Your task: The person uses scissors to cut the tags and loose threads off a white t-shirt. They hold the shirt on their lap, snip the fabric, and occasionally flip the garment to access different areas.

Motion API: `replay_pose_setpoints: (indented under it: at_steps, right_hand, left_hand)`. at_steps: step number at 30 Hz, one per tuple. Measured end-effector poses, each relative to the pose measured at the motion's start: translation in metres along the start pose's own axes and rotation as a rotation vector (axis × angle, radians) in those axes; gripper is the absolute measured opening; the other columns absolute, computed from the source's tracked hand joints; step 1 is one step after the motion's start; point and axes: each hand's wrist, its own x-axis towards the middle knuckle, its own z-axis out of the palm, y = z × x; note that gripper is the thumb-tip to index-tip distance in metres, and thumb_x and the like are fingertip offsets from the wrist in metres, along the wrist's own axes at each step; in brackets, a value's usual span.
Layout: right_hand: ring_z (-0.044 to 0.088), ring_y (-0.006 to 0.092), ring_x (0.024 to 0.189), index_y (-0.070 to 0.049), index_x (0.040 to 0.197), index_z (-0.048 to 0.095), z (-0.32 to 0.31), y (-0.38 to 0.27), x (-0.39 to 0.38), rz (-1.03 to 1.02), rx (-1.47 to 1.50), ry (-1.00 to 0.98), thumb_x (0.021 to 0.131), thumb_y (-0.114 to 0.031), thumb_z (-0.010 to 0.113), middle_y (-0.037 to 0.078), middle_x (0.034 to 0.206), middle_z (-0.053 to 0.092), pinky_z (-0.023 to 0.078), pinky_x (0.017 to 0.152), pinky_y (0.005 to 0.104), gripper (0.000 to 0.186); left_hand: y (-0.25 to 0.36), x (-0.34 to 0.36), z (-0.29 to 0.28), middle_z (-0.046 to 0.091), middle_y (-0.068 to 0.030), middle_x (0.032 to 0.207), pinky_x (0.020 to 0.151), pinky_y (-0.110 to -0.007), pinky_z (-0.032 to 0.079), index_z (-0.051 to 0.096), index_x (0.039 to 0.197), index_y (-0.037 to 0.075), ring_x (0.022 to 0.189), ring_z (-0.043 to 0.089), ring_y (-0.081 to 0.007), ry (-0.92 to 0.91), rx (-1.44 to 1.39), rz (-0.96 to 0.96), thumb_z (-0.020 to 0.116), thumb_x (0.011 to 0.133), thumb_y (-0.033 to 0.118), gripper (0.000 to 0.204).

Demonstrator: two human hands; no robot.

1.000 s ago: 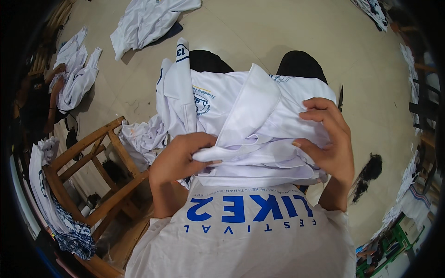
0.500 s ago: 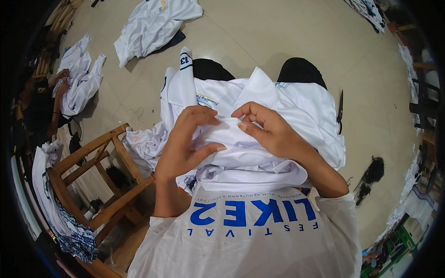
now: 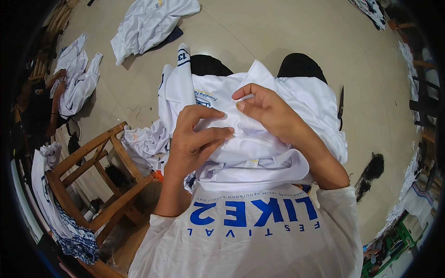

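Note:
A white shirt (image 3: 306, 111) with a collar and dark blue trim lies bunched across my lap. Over its middle, my left hand (image 3: 192, 134) holds its thumb and fingers apart, with nothing visible between them. My right hand (image 3: 269, 109), just right of it, has thumb and forefinger drawn together in a pinch above the cloth near the collar. What sits in that pinch is too small to make out. A small tag (image 3: 251, 163) shows on the shirt's rolled near edge.
A wooden stool frame (image 3: 88, 153) stands at my left beside a crumpled white garment (image 3: 147, 143). More white shirts (image 3: 148, 30) lie on the tiled floor ahead. Another person's hands (image 3: 60, 81) handle white cloth at far left. Scissors (image 3: 341, 106) lie right of my lap.
My right hand has moved a little farther from me. My left hand has turned and shifted slightly, its thumb now farther right. The tag on the shirt shows more plainly.

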Motion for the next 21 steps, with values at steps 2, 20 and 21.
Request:
replay_pose_setpoints:
  at_steps: [2, 20, 21]
  right_hand:
    - [0.060, 0.0086, 0.094, -0.001, 0.126, 0.061, -0.002, 0.006, 0.004, -0.035, -0.004, 0.070, 0.106, -0.016, 0.064, 0.005, 0.101, 0.069, 0.048, 0.084, 0.0245, 0.025]
    - [0.070, 0.0283, 0.082, 0.001, 0.105, 0.070, -0.288, 0.229, -0.167, 0.386, -0.985, 1.145, 0.091, -0.016, 0.076, 0.017, 0.091, 0.073, 0.055, 0.076, 0.0375, 0.023]
    - [0.070, 0.0268, 0.080, 0.002, 0.103, 0.070, -0.289, 0.249, -0.173, 0.391, -0.968, 1.122, 0.093, -0.015, 0.074, 0.015, 0.089, 0.073, 0.055, 0.075, 0.0368, 0.020]
  left_hand:
    - [0.000, 0.003, 0.001, 0.071, -0.0073, 0.110, 0.091, -0.038, 0.049, 0.081, 0.098, 0.013, 0.100, 0.063, -0.0281, -0.008, -0.033, -0.001, 0.086, 0.076, 0.008, 0.024]
    - [0.041, 0.008, -0.013, 0.068, -0.0143, 0.088, 0.067, -0.033, 0.052, 0.065, 0.099, -0.002, 0.074, 0.067, -0.0298, -0.038, -0.007, -0.313, 0.065, 0.090, -0.011, 0.012]
    - [0.046, 0.007, -0.014, 0.068, -0.0144, 0.088, 0.068, -0.033, 0.052, 0.064, 0.100, -0.003, 0.074, 0.067, -0.0293, -0.062, -0.023, -0.364, 0.065, 0.090, -0.011, 0.012]
